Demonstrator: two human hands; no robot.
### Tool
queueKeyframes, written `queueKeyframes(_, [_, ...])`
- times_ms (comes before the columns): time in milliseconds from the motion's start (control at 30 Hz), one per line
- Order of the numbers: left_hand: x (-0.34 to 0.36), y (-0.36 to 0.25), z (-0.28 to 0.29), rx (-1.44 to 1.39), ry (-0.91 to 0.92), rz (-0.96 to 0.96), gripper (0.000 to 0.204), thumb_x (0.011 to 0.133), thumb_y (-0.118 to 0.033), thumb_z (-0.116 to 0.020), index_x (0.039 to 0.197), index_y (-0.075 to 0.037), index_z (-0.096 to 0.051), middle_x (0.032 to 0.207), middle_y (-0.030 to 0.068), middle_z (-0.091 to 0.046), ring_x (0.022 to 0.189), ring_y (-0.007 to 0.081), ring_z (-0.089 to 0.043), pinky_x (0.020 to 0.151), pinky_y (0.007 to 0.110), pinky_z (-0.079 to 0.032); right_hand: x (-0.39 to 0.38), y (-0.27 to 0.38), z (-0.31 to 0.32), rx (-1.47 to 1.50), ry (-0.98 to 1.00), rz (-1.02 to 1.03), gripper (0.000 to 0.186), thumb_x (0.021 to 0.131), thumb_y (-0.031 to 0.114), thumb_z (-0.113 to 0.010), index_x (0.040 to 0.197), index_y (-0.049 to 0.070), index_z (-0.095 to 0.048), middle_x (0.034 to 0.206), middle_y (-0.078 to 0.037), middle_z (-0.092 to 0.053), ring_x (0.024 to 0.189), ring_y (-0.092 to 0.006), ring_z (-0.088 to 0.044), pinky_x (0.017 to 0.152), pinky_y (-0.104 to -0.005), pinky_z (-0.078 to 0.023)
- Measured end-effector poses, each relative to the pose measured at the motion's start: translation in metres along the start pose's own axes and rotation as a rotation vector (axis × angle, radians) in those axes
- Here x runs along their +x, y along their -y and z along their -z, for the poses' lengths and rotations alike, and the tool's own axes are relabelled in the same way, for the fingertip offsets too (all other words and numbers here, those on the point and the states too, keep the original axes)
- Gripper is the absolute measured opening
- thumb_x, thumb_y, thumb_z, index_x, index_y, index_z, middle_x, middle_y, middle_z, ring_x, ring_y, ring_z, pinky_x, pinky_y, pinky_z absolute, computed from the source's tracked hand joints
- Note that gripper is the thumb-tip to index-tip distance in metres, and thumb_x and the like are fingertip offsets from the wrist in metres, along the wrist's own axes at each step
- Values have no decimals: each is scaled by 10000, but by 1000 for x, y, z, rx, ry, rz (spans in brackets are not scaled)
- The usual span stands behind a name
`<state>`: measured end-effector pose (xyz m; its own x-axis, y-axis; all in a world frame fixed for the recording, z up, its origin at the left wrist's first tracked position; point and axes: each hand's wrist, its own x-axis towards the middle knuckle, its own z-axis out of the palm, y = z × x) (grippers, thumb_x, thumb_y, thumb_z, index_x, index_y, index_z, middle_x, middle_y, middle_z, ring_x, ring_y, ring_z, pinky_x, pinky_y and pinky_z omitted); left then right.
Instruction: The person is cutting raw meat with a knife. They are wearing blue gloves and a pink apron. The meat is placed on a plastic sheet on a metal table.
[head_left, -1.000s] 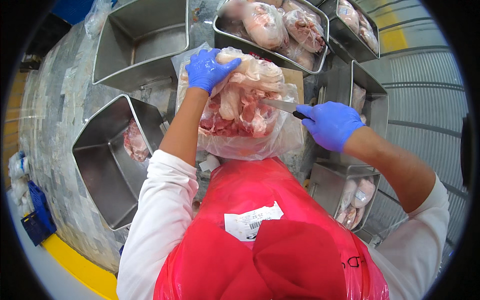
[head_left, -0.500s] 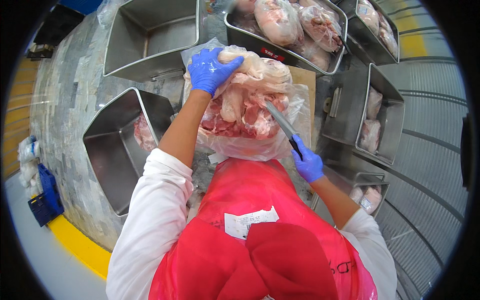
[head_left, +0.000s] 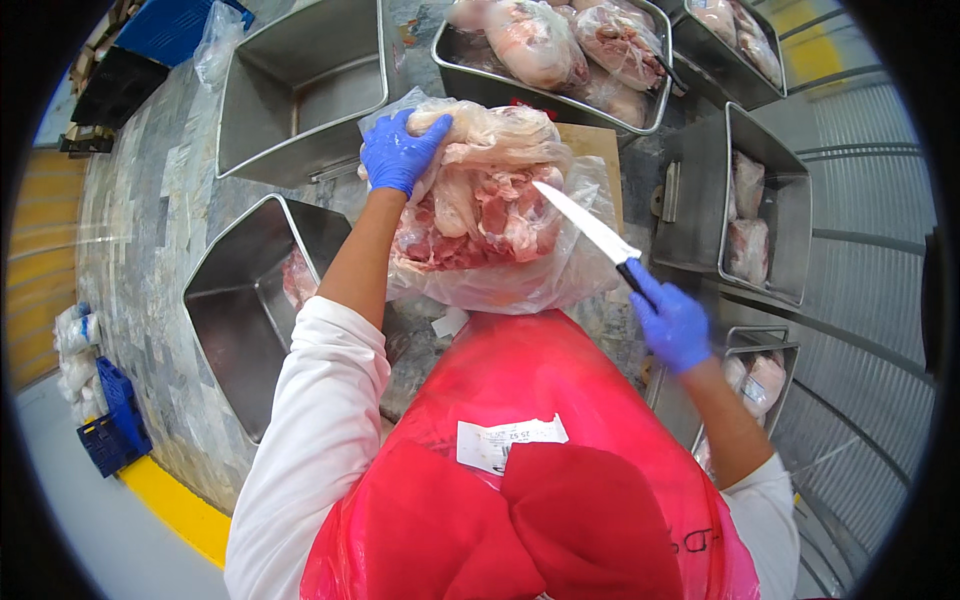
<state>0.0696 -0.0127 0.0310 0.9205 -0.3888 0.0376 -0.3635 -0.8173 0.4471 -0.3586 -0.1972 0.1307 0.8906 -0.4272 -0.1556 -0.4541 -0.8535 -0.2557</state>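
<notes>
A big piece of raw meat (head_left: pixel 490 215), pink-red with pale fat, lies in front of me on a clear plastic bag (head_left: pixel 480 290). My left hand (head_left: pixel 398 155), in a blue glove, rests on its far left corner with thumb and fingers apart, over pale fat and crumpled plastic. Whether it grips any of that I cannot tell for sure. My right hand (head_left: pixel 672 325), gloved too, is wrapped round the dark handle of a knife (head_left: pixel 590 222). The blade points up and left, its tip at the meat's right side. A tan board (head_left: pixel 595 150) shows partly beneath.
Around the work stand metal tubs: a bare one (head_left: pixel 300 85) far left, one with a meat piece (head_left: pixel 250 310) nearer left, one full of bagged meat (head_left: pixel 550 60) at the back, others (head_left: pixel 765 215) on the right. Blue crates (head_left: pixel 115 415) sit far left on the floor.
My right hand has drawn the knife to the right and back toward me. My left hand stays on the meat; the whole view has shifted slightly.
</notes>
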Motion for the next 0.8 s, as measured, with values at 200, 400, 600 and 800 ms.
queueKeyframes(200, [3, 4, -4, -5, -30, -9, 837, 750, -827, -654, 1246, -157, -744, 1215, 188, -694, 1164, 389, -649, 1012, 505, -497, 81, 34, 102, -192, 279, -21, 425, 987, 355, -605, 1408, 303, -621, 957, -216, -721, 859, -438, -694, 768, -552, -549])
queueKeyframes(400, [3, 10, -5, -64, -79, -52, 821, 734, -803, -692, 1228, -150, -748, 1158, 175, -697, 1106, 373, -657, 973, 524, -494, 180, 101, 166, -504, 604, 89, 384, 988, 330, -563, 1349, 263, -676, 1085, -184, -739, 990, -399, -707, 875, -497, -575])
queueKeyframes(600, [4, 14, -12, -82, -123, -79, 781, 718, -766, -738, 1192, -147, -762, 1140, 157, -697, 1090, 359, -658, 951, 510, -491, 223, 105, 159, -450, 744, 52, 376, 982, 323, -581, 1333, 250, -692, 1075, -173, -741, 990, -391, -708, 871, -490, -569])
queueKeyframes(800, [12, 15, -18, -147, -106, -124, 744, 714, -735, -762, 1173, -150, -768, 1143, 135, -701, 1096, 344, -655, 967, 498, -481, 193, 49, 123, -116, 652, -25, 406, 986, 299, -617, 1383, 224, -646, 986, -238, -724, 894, -444, -702, 796, -496, -565])
